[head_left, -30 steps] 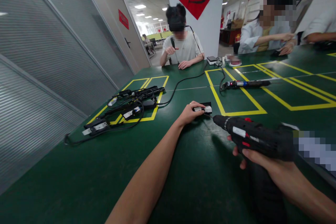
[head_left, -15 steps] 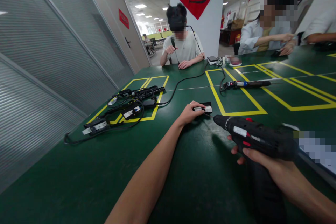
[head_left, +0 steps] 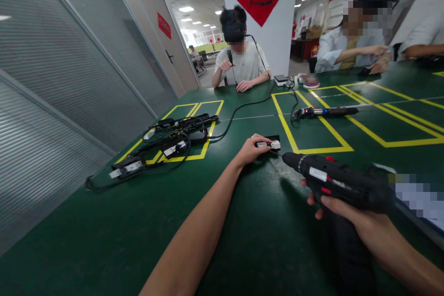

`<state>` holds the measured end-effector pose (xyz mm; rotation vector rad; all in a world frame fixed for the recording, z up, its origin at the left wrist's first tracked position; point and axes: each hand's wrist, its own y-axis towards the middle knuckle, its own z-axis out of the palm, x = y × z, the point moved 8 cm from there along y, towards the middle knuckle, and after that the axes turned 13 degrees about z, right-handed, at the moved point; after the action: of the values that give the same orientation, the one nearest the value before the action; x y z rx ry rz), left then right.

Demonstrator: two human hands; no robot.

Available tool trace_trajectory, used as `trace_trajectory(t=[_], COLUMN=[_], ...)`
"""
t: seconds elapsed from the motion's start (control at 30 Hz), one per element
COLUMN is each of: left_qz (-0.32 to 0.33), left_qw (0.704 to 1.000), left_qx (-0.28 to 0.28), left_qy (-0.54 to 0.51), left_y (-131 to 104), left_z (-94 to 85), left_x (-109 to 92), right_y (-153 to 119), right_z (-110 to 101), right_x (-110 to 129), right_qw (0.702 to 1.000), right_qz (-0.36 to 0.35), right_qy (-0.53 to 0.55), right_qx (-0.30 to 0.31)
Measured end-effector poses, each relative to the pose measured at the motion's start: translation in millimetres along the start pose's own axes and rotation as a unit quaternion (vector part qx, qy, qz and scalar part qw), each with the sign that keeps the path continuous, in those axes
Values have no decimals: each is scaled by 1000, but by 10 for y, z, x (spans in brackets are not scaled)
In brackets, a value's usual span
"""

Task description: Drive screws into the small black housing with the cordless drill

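Observation:
My left hand (head_left: 255,149) is closed on a small black device with a white label (head_left: 275,143), pressing it against the green table (head_left: 138,240). Part of the device lies hidden under my fingers. In my right hand (head_left: 350,210) is a black cordless drill (head_left: 336,180), gripped by its handle and pointing left. The drill's thin bit reaches the near side of the device; whether it touches a screw is too small to tell.
Black adapters and cables (head_left: 173,141) lie tangled at the left. A pen-shaped electric tool (head_left: 326,111) rests beyond the drill within yellow tape lines (head_left: 326,151). A cable (head_left: 239,108) crosses the table. Two co-workers (head_left: 243,62) sit opposite, one holding a screwdriver (head_left: 230,58).
Almost nothing has moved. Both hands, the drill and the small device stay in place, apart from a very slight shift of my right fingers.

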<state>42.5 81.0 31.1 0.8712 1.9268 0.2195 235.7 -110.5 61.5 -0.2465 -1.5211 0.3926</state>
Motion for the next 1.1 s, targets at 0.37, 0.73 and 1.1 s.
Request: trace_trajectory(t=[0.37, 0.73, 1.1], left_qz=[17, 15, 31], left_qw=[1000, 1000, 999], left_qx=[3, 0, -15], left_qy=[-3, -6, 7], left_y=[1, -2, 6], left_z=[-3, 6, -1], left_x=[-7, 38, -9], right_y=[48, 47, -53], right_z=[-51, -106, -62], right_x=[-47, -143, 35], right_qw=[998, 999, 997], right_qz=[15, 26, -24], right_qy=[-52, -6, -25], right_qx=[-27, -33, -63])
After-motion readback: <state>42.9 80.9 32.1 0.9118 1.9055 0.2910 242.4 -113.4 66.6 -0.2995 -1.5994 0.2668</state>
